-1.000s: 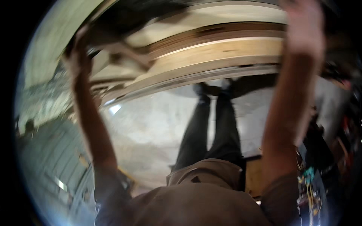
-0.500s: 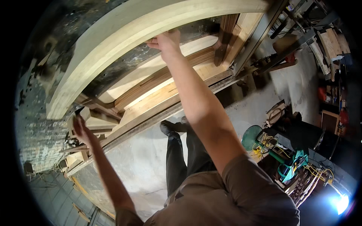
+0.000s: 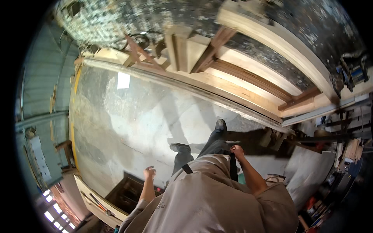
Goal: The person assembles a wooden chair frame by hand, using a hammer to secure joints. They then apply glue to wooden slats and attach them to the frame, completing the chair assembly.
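Ahead of the left hand (image 3: 149, 173), the grey floor (image 3: 128, 120) at centre left offers wide room, up to the tabletop (image 3: 175, 80)'s front edge. A dark open box (image 3: 123, 189) obstructs the lower left. Wooden blocks (image 3: 179, 50) crowd the upper centre. A curved pale beam (image 3: 283, 46) bars the upper right, with a slim gap between it and a flat board (image 3: 254, 69).

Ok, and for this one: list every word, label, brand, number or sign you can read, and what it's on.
No text here is clear enough to quote.
Brownish-grey fabric garment: small dark lettering on the chest, too small and slanted to read reliably.
Long white flat panel at far left: too blurred to tell if it bears text.
Pale curved wooden beam: no lettering seen.
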Demonstrator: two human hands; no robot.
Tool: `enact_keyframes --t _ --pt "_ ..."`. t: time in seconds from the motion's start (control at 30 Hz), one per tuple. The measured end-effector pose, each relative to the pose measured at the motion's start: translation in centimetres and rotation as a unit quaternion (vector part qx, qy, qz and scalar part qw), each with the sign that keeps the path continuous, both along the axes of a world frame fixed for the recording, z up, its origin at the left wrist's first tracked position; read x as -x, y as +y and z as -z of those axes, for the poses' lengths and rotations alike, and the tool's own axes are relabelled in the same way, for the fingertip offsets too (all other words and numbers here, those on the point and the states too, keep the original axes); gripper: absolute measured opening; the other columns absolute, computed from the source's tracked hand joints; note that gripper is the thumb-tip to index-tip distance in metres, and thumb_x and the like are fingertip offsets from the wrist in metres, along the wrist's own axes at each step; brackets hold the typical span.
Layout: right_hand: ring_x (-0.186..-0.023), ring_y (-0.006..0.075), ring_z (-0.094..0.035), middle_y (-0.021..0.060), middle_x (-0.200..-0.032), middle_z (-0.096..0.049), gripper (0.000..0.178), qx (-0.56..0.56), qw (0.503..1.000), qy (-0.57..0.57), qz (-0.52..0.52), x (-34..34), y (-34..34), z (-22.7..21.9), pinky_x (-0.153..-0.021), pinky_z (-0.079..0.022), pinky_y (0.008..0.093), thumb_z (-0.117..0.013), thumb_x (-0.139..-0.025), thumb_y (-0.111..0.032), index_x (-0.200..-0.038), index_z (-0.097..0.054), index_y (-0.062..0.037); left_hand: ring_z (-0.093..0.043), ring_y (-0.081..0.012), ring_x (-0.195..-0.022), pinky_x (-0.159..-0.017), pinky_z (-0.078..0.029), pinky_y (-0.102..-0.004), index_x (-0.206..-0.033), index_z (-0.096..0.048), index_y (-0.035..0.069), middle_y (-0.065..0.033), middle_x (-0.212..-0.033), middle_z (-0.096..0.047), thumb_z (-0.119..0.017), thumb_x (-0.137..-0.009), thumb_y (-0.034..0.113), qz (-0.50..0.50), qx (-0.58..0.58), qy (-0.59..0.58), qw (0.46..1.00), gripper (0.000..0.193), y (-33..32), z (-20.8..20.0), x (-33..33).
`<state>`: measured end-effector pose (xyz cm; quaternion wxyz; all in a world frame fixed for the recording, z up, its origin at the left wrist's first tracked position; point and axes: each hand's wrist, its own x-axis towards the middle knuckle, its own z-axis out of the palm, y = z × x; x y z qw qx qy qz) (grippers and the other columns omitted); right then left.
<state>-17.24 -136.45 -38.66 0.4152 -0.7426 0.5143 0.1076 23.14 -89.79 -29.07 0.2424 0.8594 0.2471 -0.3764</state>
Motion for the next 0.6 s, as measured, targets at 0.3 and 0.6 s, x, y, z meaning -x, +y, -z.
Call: enact_keyframes --t 0.3,0.6 --pt "-0.057 0.0211 -0.069 0.0098 -0.066 -0.070 0.014 -0.024 0.993 0.058 -0.103 -22.8 6.0 -5.1 -0.055 -0.055 0.0365 -0.061 -0.085 -0.014 -0.079 -0.070 -0.0055 -0.070 -0.0193 -0.080 -0.067 -0.056 -0.0303 -0.118 -0.067 -0.004 -0.0131 -0.100 -0.071 -0.067 -0.086 0.002 -0.158 0.227 -0.032 0.961 0.033 17.1 3.0 -0.6" --pt "-0.072 0.0251 -0.066 0.0110 -0.075 -0.069 0.025 -0.043 0.972 -0.063 -0.222 -46.6 22.1 -2.7 -0.067 -0.049 0.0387 -0.054 -0.089 -0.025 -0.084 -0.069 -0.0055 -0.067 -0.0160 -0.082 -0.072 -0.053 -0.0276 -0.117 -0.067 -0.005 -0.0096 -0.101 -0.071 -0.065 -0.090 0.003 -0.185 0.296 -0.116 0.930 0.029 26.8 2.0 -24.5"
